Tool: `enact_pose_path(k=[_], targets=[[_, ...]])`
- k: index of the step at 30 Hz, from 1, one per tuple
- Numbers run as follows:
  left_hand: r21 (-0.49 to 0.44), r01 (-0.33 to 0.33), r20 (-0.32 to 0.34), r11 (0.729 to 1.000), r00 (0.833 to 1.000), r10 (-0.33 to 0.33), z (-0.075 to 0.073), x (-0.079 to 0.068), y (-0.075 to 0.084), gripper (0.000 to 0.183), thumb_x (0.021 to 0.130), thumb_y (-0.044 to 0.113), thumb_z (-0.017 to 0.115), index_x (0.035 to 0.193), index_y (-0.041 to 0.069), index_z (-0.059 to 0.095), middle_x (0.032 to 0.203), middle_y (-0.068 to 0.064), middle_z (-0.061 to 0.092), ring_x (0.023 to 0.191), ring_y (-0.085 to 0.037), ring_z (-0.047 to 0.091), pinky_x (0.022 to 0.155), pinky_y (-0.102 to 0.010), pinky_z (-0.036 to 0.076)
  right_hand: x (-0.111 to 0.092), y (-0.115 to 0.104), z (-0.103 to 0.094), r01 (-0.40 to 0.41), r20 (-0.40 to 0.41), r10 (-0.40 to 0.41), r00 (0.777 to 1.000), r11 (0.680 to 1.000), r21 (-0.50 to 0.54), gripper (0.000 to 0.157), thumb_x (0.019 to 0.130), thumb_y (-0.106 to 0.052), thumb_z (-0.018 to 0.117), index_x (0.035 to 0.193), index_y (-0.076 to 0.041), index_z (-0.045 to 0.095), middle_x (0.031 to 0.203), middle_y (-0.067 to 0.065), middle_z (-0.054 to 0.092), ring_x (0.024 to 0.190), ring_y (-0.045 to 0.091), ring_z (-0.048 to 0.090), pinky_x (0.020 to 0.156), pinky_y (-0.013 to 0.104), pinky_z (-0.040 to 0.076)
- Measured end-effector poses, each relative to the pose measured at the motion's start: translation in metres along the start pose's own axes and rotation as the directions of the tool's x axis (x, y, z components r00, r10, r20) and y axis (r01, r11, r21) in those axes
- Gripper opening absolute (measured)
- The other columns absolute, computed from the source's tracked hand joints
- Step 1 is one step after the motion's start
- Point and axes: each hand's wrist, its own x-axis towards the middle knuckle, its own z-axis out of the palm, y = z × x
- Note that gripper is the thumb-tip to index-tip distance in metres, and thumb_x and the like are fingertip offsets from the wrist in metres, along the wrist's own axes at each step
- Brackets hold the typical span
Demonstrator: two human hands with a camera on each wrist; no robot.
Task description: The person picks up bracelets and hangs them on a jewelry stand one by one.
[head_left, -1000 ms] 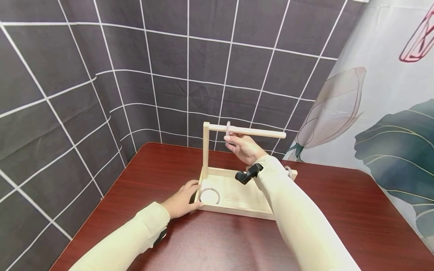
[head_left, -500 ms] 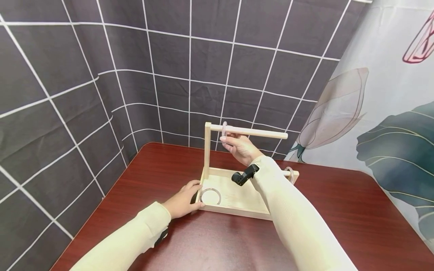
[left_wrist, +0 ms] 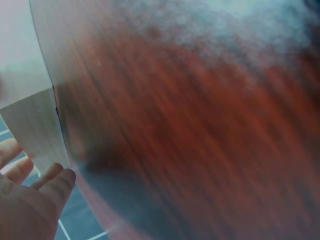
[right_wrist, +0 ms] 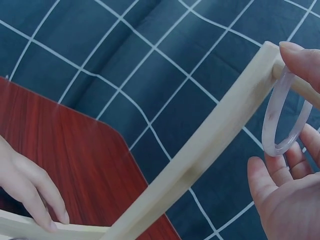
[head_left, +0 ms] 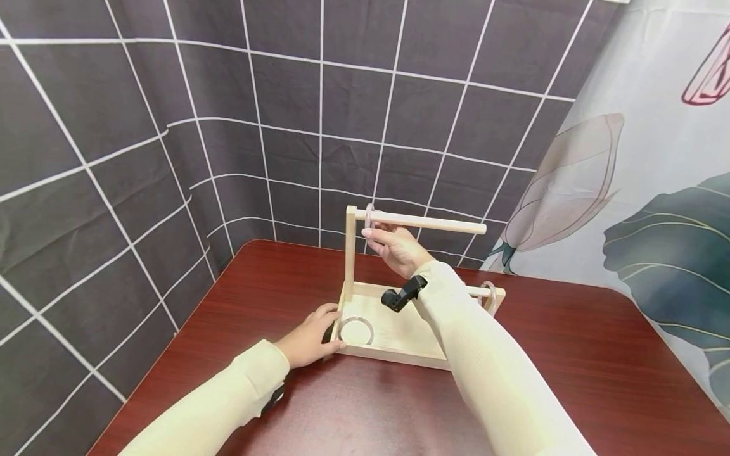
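Note:
A wooden jewelry stand has an upright post (head_left: 350, 253), a top rod (head_left: 433, 223) and a shallow tray base (head_left: 393, 360). My right hand (head_left: 399, 250) holds a pale, translucent bangle (right_wrist: 275, 117) that encircles the top rod close to the post. In the right wrist view the thumb is at the bangle's top and fingertips touch its lower edge. My left hand (head_left: 310, 339) rests on the tray's front left corner, thumb by the front wall and fingers over the left wall. Beside it, another bangle (head_left: 372, 330) lies flat in the tray.
A lower rod (head_left: 478, 291) at the stand's right carries a further bangle (head_left: 492, 297); my right sleeve (head_left: 479, 354) hides part of that side. The stand is on a reddish-brown table (head_left: 274, 278). Dark grid-patterned cloth (head_left: 285, 95) hangs behind, and floral cloth (head_left: 644, 158) at the right.
My right hand has slid the bangle leftward along the top rod, closer to the post. The left hand has kept its place on the tray corner.

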Motion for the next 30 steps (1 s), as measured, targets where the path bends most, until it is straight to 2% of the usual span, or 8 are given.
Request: enact_pose_path(k=[3,7,9,14,20,30], targets=[[0.001,0.001,-0.001,1.0,1.0,-0.001,0.0,0.0004,-0.0005,0.064,0.088,0.028,0.07,0.138,-0.004,0.046,0.146,-0.016,0.036,0.134,-0.038,0.036,0.106,-0.05,0.036,0.0019,0.0009,0.0022,0.001,0.0,-0.001,1.0,1.0,0.013,0.033,0.088,0.01,0.049,0.093,-0.019,0.063,0.095,-0.004,0.055,0.091,0.007,0.055,0.096,0.028,0.04],[0.011,-0.001,-0.005,1.0,1.0,0.001,0.0005,0.0012,-0.0016,0.064,0.089,0.028,0.069,0.139,-0.004,0.046,0.146,-0.016,0.036,0.134,-0.037,0.036,0.107,-0.049,0.036,0.0035,0.0016,0.005,0.001,-0.002,-0.001,1.0,1.0,0.026,0.035,0.089,0.012,0.05,0.086,-0.02,0.064,0.09,-0.005,0.054,0.09,0.006,0.056,0.101,0.033,0.037],[0.014,-0.002,-0.007,1.0,1.0,0.002,0.0008,0.0016,-0.0022,0.064,0.089,0.028,0.069,0.139,-0.004,0.046,0.146,-0.016,0.036,0.134,-0.037,0.036,0.107,-0.049,0.036,0.0039,0.0021,0.0058,0.002,-0.002,-0.002,1.0,1.0,0.029,0.036,0.089,0.012,0.05,0.084,-0.02,0.064,0.088,-0.005,0.053,0.09,0.006,0.055,0.098,0.031,0.04],[0.007,-0.011,-0.006,1.0,1.0,0.011,0.0006,0.0019,-0.002,0.064,0.089,0.027,0.069,0.138,-0.005,0.046,0.146,-0.017,0.036,0.133,-0.037,0.037,0.106,-0.049,0.036,0.0051,0.0039,0.0062,0.008,0.008,-0.008,1.0,1.0,0.022,0.034,0.088,0.013,0.049,0.085,-0.019,0.063,0.088,-0.004,0.052,0.088,0.006,0.055,0.086,0.024,0.044],[0.003,-0.009,0.001,1.0,1.0,0.009,0.0004,0.002,-0.0017,0.064,0.089,0.027,0.069,0.138,-0.005,0.045,0.147,-0.017,0.035,0.133,-0.038,0.037,0.106,-0.049,0.037,0.0061,0.0055,0.0059,0.013,0.023,-0.013,1.0,1.0,-0.002,0.034,0.088,0.012,0.049,0.089,-0.019,0.064,0.094,-0.003,0.055,0.087,0.006,0.056,0.085,0.024,0.044],[-0.004,-0.006,0.004,1.0,1.0,0.006,-0.0003,0.0016,-0.0003,0.064,0.089,0.027,0.069,0.139,-0.005,0.045,0.147,-0.017,0.035,0.133,-0.038,0.037,0.106,-0.049,0.036,0.0062,0.0061,0.0074,0.008,0.015,-0.008,1.0,1.0,0.018,0.038,0.088,0.014,0.049,0.086,-0.021,0.065,0.089,-0.006,0.057,0.088,0.007,0.057,0.084,0.023,0.045]])
